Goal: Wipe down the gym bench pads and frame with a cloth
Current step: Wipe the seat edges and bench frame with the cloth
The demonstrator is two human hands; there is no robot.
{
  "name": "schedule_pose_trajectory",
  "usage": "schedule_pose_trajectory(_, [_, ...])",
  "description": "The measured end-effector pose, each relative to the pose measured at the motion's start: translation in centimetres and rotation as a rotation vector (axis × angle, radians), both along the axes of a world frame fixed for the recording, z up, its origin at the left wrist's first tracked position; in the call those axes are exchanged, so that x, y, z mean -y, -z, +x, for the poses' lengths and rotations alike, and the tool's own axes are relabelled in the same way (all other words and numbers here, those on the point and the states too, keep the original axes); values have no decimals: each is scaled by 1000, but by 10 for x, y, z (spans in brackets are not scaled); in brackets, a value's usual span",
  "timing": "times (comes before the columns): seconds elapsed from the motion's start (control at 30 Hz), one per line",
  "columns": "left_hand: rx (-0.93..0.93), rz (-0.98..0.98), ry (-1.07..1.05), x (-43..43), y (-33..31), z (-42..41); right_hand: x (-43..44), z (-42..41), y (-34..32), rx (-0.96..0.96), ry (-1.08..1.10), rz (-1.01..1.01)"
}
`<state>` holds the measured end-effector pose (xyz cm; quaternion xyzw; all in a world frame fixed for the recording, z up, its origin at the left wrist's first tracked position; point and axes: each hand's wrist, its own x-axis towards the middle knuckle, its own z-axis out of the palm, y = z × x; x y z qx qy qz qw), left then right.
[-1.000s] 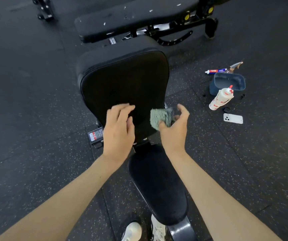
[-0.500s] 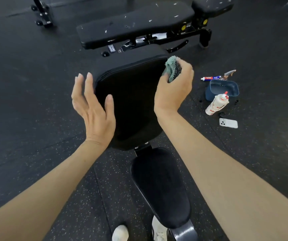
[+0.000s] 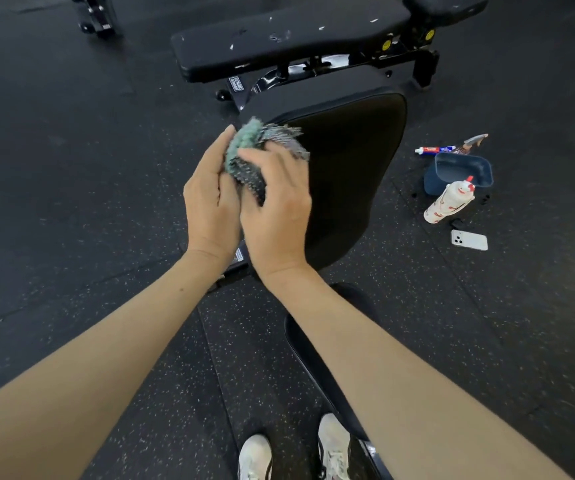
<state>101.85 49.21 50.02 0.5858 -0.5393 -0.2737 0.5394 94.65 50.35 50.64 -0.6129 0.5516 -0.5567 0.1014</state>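
Note:
The black back pad (image 3: 348,174) of the gym bench stands tilted up in front of me, and its seat pad (image 3: 317,368) runs down toward my feet. A teal and grey cloth (image 3: 251,157) is bunched at the pad's upper left corner. My right hand (image 3: 275,209) grips the cloth from the right with curled fingers. My left hand (image 3: 210,195) lies against the cloth's left side with fairly straight fingers. My hands hide the pad's left edge.
A second black bench (image 3: 289,39) with white scuffs stands just behind. On the rubber floor to the right lie a blue tub (image 3: 459,174), a white spray bottle (image 3: 449,200), a tube (image 3: 435,150) and a white phone (image 3: 469,240). My white shoes (image 3: 255,455) are below.
My right hand carried the cloth from the pad's upper right corner across to its upper left. My left hand, open in the air before, closed in against the cloth.

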Motion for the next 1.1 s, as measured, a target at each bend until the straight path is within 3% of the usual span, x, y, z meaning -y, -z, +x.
schedule_pose_trajectory(0.17, [-258, 84, -114, -9, 11, 9, 1, -1, -2, 14, 39, 3])
schedule_pose_trajectory(0.27, [-230, 102, -97, -12, 16, 8, 21, -29, -12, 63, 172, -46])
schedule_pose_trajectory(0.4, [-123, 34, -54, -11, 17, -9, 39, -63, -10, -77, 203, -82])
schedule_pose_trajectory(0.53, [-37, 3, -76, -7, 11, -32, 56, -95, -7, 19, 312, -8])
schedule_pose_trajectory(0.97, [-223, 50, -226, -7, 13, -52, 78, -133, 11, 305, 539, 280])
schedule_pose_trajectory(1.1, [-222, 37, -254, -8, 16, -54, 65, -107, 16, 312, 514, 216])
